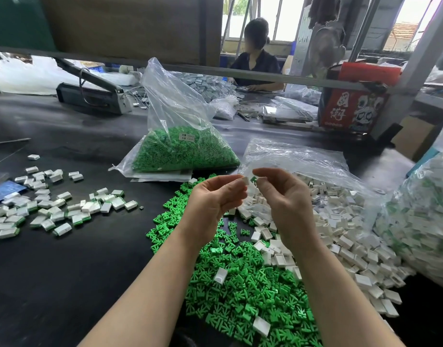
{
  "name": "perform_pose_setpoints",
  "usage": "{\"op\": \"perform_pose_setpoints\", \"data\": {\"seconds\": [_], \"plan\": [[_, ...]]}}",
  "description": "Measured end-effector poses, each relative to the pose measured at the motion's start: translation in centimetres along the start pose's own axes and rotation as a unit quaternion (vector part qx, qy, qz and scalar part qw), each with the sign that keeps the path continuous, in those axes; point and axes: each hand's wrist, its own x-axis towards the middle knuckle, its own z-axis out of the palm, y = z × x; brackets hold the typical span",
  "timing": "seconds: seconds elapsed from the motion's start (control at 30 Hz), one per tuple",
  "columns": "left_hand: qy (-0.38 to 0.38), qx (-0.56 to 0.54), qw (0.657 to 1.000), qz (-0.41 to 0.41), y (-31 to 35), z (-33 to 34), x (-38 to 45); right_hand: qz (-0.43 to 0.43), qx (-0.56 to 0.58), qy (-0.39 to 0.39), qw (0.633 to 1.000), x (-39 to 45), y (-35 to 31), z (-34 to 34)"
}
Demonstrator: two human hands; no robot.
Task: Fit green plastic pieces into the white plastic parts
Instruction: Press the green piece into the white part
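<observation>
green piece [254, 182] is pinched in the right hand [288, 199], just beside the white part [245, 181] pinched by the left hand [215, 199], above the loose piles. both seem light, stiff and small; the edges are best gripped.

A small white label [187, 137] is stuck on the clear bag of green pieces [183, 156] at twelve o'clock from the hands; its print is too small to read. At two o'clock, the red carton [350, 111] bears large white Chinese characters beside a cartoon figure, too blurred to make out.
</observation>
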Motion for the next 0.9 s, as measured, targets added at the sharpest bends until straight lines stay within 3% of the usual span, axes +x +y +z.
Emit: {"op": "perform_pose_setpoints", "data": {"seconds": [0.27,0.67,0.77,0.9], "plan": [[0.009,0.071,0.997,0.043,0.4,-0.6,0.1,-0.024,-0.124,-0.020,0.992,0.2,-0.5,-0.8],[-0.021,0.126,0.987,0.094,0.9,-0.9,-0.1,0.023,-0.103,-0.046,0.993,0.2,-1.0,-1.0],[-0.004,0.115,0.988,0.104,0.7,-0.4,-0.2,0.038,-0.018,-0.013,0.999,0.0,-0.8,-0.7],[0.032,0.106,0.989,0.095,-0.4,0.8,-0.1,0.018,-0.013,0.062,0.998,-0.2,0.0,0.1]]}}
